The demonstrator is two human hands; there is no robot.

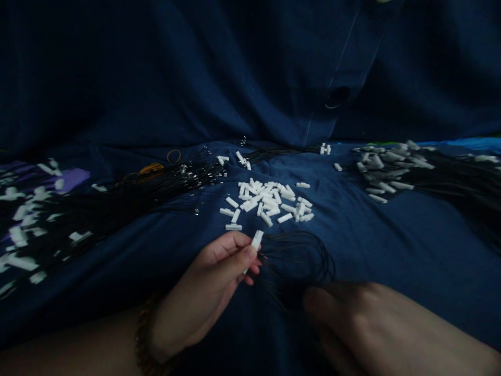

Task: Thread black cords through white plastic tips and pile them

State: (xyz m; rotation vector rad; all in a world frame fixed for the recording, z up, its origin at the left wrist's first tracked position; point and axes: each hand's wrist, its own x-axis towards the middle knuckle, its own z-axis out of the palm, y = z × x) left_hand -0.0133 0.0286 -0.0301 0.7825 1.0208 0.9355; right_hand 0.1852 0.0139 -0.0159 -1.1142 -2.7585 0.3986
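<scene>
My left hand [213, 282] pinches a white plastic connector housing [257, 239] upright between thumb and fingers. Thin black wires [309, 243] run from the housing, looping out to the right and back toward my right hand [360, 318]. That hand is closed, its fingers curled, dark and blurred; what sits between them is hidden. Just beyond my left hand lies a loose pile of white connector housings [268, 198], one of them [234, 227] close to my fingers.
On the left are black wires [144, 190] with shiny metal ends and white connectors, plus an orange rubber band [174, 155]. A bundle with white connectors [391, 162] lies at right, a thinner bundle [282, 150] behind the pile. Dark blue cloth [376, 235] lies underneath.
</scene>
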